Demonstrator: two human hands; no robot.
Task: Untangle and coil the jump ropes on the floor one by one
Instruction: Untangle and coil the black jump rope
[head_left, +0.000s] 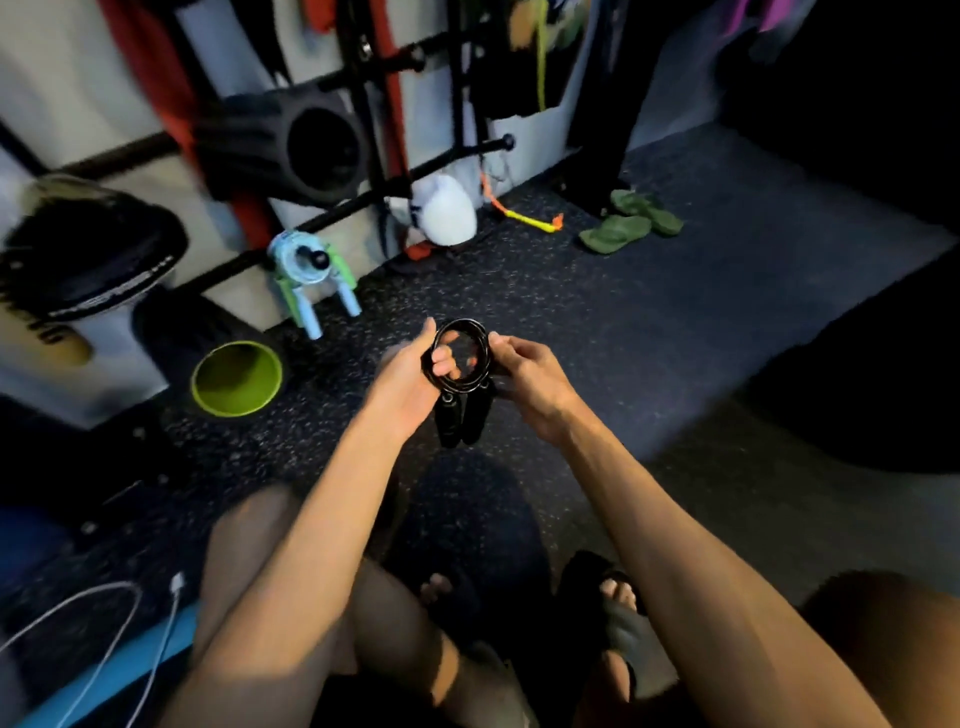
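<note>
Between both hands (415, 379), coiled jump rope (462, 358)

The coiled rope (464, 358) fills the gap between my left grip (410, 384) and right grip (524, 384). Right of the right grip the floor (701, 332) lies open well out. Left of the left grip a lime-green round object (236, 382) sits near, with hand grippers (311, 280) beyond it at the wall. Ahead of both grips I have bare floor, then a white bundle (447, 213) and green sandals (631, 223) by the rack (374, 130). Behind the grips the person's knees (249, 530) block the way.
</note>
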